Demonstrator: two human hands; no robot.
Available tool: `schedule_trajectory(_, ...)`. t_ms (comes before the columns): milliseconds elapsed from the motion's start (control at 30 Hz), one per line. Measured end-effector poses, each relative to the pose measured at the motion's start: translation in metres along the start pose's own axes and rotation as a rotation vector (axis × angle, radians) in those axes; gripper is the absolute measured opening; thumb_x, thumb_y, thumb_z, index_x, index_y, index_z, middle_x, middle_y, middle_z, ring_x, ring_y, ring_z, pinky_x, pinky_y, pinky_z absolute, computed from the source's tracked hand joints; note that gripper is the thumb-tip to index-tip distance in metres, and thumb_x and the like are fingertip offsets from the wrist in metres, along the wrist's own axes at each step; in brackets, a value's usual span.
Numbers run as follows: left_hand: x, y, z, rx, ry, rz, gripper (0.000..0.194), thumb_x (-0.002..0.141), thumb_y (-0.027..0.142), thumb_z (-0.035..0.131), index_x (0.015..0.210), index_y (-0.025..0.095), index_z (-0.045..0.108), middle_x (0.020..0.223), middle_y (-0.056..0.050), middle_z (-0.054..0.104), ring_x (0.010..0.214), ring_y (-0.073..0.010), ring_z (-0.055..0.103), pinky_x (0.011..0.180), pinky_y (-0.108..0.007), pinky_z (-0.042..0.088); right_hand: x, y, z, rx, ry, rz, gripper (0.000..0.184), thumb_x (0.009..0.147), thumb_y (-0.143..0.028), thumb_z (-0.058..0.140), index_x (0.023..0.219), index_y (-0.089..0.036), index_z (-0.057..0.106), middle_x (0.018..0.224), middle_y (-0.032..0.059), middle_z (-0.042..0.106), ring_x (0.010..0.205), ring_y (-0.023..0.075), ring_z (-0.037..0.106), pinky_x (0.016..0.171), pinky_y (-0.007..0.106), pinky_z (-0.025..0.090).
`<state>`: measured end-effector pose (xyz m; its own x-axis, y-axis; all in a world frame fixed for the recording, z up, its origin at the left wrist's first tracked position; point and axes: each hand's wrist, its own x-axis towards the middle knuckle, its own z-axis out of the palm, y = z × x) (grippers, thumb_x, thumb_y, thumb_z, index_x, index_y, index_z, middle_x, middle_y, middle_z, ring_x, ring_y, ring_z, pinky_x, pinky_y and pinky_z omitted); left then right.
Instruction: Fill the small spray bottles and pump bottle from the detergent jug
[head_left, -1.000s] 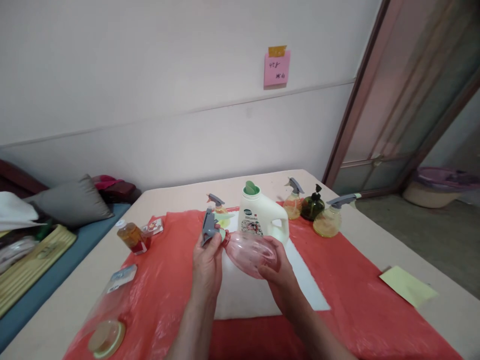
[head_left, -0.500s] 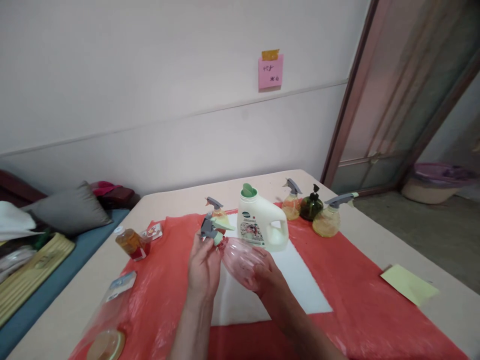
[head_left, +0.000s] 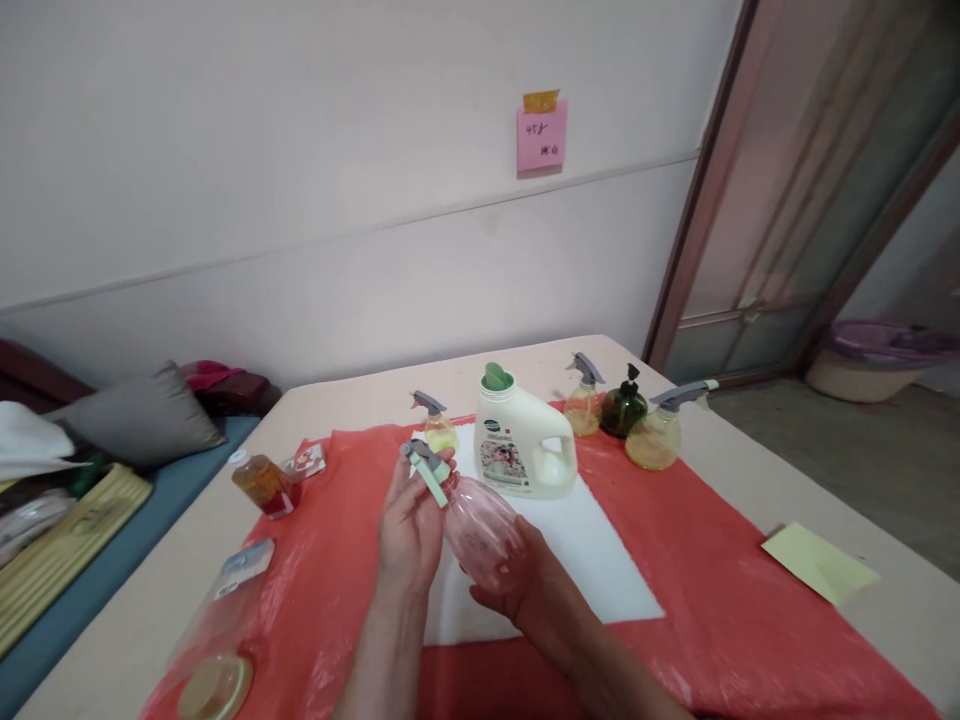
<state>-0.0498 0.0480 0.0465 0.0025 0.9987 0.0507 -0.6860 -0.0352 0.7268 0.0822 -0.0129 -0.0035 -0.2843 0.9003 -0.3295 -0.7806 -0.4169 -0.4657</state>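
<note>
A clear pink spray bottle (head_left: pixel 478 520) is held tilted in front of me, over a white sheet (head_left: pixel 600 570). At its upper left end is a grey and pale green trigger head (head_left: pixel 426 468), its green trigger pointing down and towards me. My left hand (head_left: pixel 409 530) is closed around this head, palm up, with fingertips showing behind it. My right hand (head_left: pixel 534 580) wraps the wide lower end of the bottle. Just behind stands a cream jug (head_left: pixel 517 450) with a green scoop-like piece in its mouth. A small sprayer with yellow liquid (head_left: pixel 441 432) is beside it.
Red plastic sheeting (head_left: pixel 337 560) covers the table. At right stand an orange sprayer (head_left: pixel 583 408), a dark green pump bottle (head_left: pixel 624 410) and a yellow sprayer (head_left: pixel 654 440). An amber bottle (head_left: pixel 261 482) and a clear bottle lying down (head_left: pixel 225 620) are at left.
The trigger head has turned on the bottle's neck, so its green trigger now points down towards me. My right hand has shifted its hold further under the bottle's lower end.
</note>
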Motion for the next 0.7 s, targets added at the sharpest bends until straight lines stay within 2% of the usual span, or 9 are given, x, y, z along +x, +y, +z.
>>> schedule_trajectory(100,0.001,-0.003,0.002,-0.014,0.046,0.049,0.031,0.075,0.018,0.076,0.103,0.024,0.066,0.100,-0.002,0.071,0.091,-0.0177,0.068,0.091,-0.035,0.049,-0.002,0.003,-0.001,0.001,-0.022,-0.039,0.051,0.079,-0.053,0.071,0.122,-0.027,0.063,0.109,0.0043,0.071,0.080,0.0163,0.068,0.064,0.029,0.059)
schedule_trajectory(167,0.003,-0.006,0.002,-0.029,0.057,0.068,0.030,0.073,0.019,0.078,0.100,0.024,0.066,0.095,0.000,0.071,0.089,-0.0165,0.068,0.093,-0.035,0.048,0.000,0.005,-0.003,0.003,-0.027,-0.032,0.049,0.080,-0.055,0.069,0.118,-0.023,0.065,0.104,0.0057,0.072,0.081,0.0172,0.069,0.063,0.028,0.059)
schedule_trajectory(367,0.004,-0.012,0.004,-0.024,0.056,0.017,0.025,0.079,0.025,0.073,0.103,0.019,0.069,0.100,-0.008,0.074,0.089,-0.0208,0.069,0.090,-0.038,0.050,0.002,0.007,-0.006,0.079,-0.005,0.097,0.056,0.083,-0.065,0.059,0.109,-0.016,0.066,0.089,0.0077,0.074,0.074,0.0230,0.072,0.054,0.026,0.055)
schedule_trajectory(500,0.002,-0.014,0.001,0.016,0.013,-0.040,0.033,0.078,0.028,0.077,0.110,0.023,0.068,0.112,-0.008,0.073,0.094,-0.0206,0.070,0.093,-0.039,0.049,0.000,0.007,-0.006,0.145,-0.047,0.182,0.061,0.083,-0.068,0.056,0.109,-0.013,0.066,0.089,0.0102,0.074,0.074,0.0257,0.073,0.049,0.024,0.054)
schedule_trajectory(600,0.003,-0.013,-0.006,0.024,-0.031,-0.091,0.032,0.074,0.028,0.081,0.104,0.024,0.069,0.107,-0.007,0.075,0.095,-0.0213,0.070,0.095,-0.040,0.049,-0.001,0.008,-0.008,0.152,-0.123,0.247,0.068,0.083,-0.070,0.052,0.109,-0.009,0.066,0.087,0.0143,0.074,0.071,0.0255,0.073,0.046,0.022,0.052)
schedule_trajectory(700,0.003,-0.011,-0.011,0.007,-0.128,-0.159,0.031,0.074,0.033,0.081,0.101,0.022,0.071,0.104,-0.009,0.076,0.099,-0.0248,0.070,0.097,-0.044,0.048,-0.002,0.011,-0.011,0.159,-0.207,0.330,0.073,0.084,-0.072,0.046,0.109,-0.006,0.066,0.085,0.0172,0.073,0.065,0.0239,0.072,0.043,0.020,0.049)
